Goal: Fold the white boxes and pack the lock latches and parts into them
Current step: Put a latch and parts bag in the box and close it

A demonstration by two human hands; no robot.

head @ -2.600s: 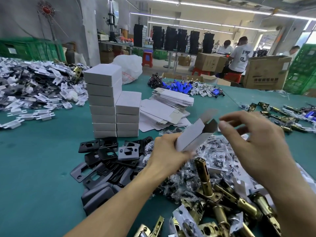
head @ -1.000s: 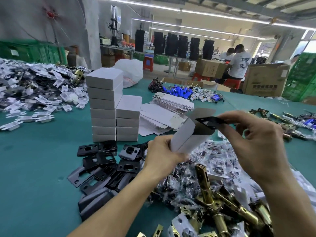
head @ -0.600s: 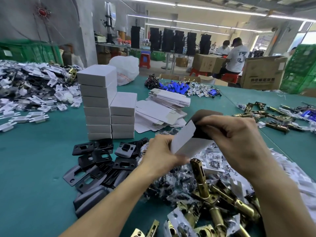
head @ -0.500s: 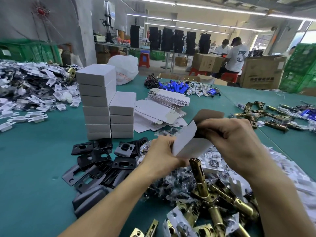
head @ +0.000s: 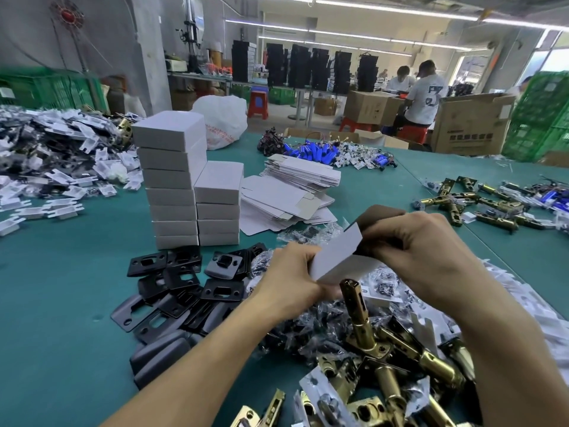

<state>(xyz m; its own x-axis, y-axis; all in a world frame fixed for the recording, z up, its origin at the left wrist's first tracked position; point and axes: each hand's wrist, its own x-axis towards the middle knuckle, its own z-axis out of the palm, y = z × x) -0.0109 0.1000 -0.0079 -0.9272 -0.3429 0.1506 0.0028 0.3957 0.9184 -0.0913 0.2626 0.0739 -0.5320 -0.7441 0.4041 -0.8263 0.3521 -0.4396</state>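
Observation:
My left hand grips the near end of a white box held tilted above the table. My right hand is curled over the box's far open end, fingers at its brown flap; what sits inside is hidden. Brass lock latches lie in a heap below my hands, mixed with small bagged parts. Black strike plates are scattered to the left. Two stacks of folded white boxes stand behind them, with flat unfolded boxes beside.
The green table carries a heap of white and black parts at far left, more brass latches at right and blue parts at the back. Cardboard cartons, green crates and seated people are beyond.
My right hand brought a black plate to the box's open end and pushed it in; its fingers have now closed over that end and its flap. My left hand kept its hold.

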